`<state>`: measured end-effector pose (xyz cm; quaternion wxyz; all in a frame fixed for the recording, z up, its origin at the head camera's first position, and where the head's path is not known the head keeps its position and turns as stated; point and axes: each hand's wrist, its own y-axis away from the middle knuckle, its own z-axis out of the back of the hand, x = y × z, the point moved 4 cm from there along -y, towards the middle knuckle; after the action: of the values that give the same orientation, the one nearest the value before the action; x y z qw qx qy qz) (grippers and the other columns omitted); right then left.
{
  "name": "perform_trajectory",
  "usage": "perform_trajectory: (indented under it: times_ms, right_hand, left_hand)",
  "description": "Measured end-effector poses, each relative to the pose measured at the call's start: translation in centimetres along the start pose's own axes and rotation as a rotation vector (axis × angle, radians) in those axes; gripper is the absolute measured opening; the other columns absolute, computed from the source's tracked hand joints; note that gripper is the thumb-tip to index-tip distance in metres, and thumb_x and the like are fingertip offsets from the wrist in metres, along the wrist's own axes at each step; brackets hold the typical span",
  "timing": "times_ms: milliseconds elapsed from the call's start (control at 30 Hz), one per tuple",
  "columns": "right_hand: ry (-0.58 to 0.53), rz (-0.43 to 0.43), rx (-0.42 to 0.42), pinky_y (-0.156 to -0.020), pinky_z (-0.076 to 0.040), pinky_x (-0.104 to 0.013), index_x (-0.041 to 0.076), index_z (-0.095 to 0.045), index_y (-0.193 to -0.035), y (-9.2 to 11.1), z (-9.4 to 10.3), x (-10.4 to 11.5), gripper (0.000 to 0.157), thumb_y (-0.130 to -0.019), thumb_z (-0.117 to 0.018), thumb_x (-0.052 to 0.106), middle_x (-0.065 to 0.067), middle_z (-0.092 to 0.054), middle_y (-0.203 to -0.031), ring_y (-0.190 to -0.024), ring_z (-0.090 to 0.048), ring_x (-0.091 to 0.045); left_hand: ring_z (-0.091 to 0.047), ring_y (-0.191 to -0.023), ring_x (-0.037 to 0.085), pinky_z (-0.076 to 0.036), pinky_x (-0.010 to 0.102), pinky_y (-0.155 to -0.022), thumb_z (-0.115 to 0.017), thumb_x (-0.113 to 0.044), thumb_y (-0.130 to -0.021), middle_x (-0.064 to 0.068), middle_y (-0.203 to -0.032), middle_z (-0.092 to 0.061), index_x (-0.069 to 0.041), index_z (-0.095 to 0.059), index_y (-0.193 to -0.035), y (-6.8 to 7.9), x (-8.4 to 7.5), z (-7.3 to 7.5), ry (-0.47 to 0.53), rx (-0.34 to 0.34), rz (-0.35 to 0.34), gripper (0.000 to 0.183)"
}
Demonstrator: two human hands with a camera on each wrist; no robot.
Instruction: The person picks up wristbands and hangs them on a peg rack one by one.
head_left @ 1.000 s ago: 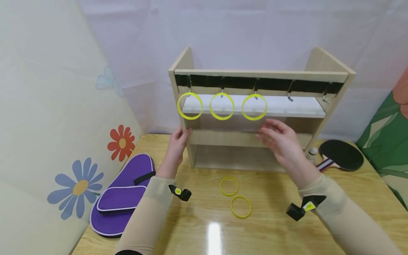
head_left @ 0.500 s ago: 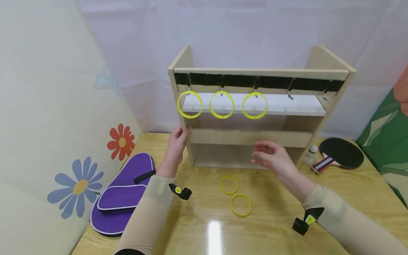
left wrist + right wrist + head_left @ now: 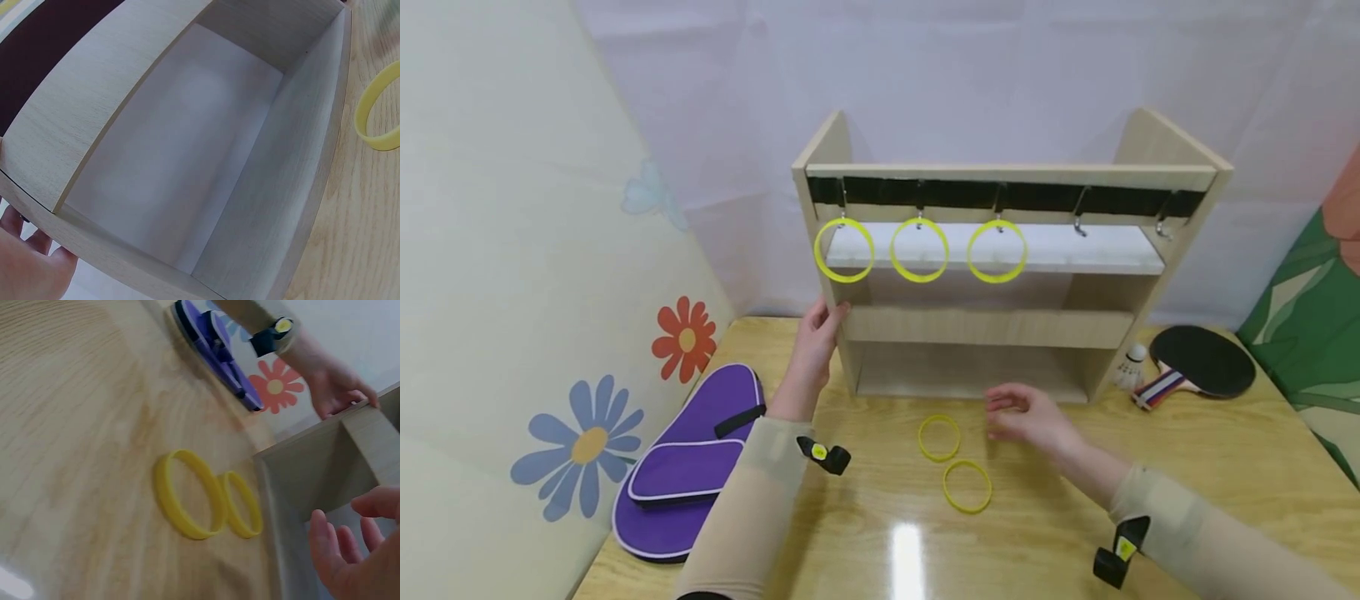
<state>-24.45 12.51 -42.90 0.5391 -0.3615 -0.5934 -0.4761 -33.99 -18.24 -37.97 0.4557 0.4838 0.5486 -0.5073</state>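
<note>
My left hand (image 3: 816, 350) grips the left side panel of a small wooden shelf (image 3: 985, 327), thumb on the front edge and fingers round the outer side. Three yellow rings hang from the shelf's left hooks, among them the third ring (image 3: 997, 252). Two more lie flat on the table: a farther ring (image 3: 939, 438) and a nearer ring (image 3: 967, 487), close together in front of the shelf. Just right of them my right hand (image 3: 1026, 417) is over the table, fingers loosely bent and holding nothing. In the right wrist view its thumb and fingers (image 3: 322, 540) are spread apart.
Two bare hooks, including the rightmost hook (image 3: 1163, 229), are on the shelf's black strip. A shuttlecock (image 3: 1130, 368) and a black table tennis bat (image 3: 1202, 363) lie right of the shelf. On the left is a purple racket case (image 3: 688, 467).
From beside the third hanging ring, my right hand has come down and toward me, close to the rings on the table. My left hand keeps its grip on the side panel.
</note>
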Motion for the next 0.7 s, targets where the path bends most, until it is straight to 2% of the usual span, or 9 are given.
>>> perform_trajectory:
  times_ms: [200,500,700]
  right_hand:
    - [0.027,-0.034,0.015,-0.082,-0.059,-0.039,-0.018,-0.044,-0.133,0.5,-0.7,-2.2,0.049,-0.089,-0.060,-0.005,-0.028,-0.057,-0.119,-0.092,-0.064,-0.019]
    - [0.094,-0.051,0.055,-0.076,-0.060,-0.037,-0.017,-0.047,-0.129,0.5,-1.0,-3.8,0.045,-0.087,-0.061,-0.008,-0.028,-0.058,-0.115,-0.088,-0.061,-0.017]
    - [0.127,-0.042,0.076,-0.073,-0.060,-0.036,-0.017,-0.048,-0.128,0.7,-1.2,-4.4,0.047,-0.084,-0.062,-0.008,-0.029,-0.059,-0.112,-0.084,-0.061,-0.016]
  left_hand:
    - [-0.043,-0.133,0.026,-0.032,0.046,-0.116,-0.049,-0.021,-0.102,0.012,-0.152,-0.044,-0.018,-0.041,-0.151,0.2,0.0,0.1,-0.010,0.014,-0.009,0.050]
    - [-0.046,-0.126,0.024,-0.033,0.045,-0.115,-0.048,-0.019,-0.101,0.018,-0.150,-0.043,-0.015,-0.042,-0.150,0.0,-0.1,0.1,-0.008,-0.005,-0.003,0.050]
    - [-0.045,-0.130,0.026,-0.033,0.046,-0.116,-0.049,-0.020,-0.101,0.016,-0.151,-0.043,-0.017,-0.041,-0.152,0.2,-0.2,0.0,-0.009,-0.002,0.001,0.051]
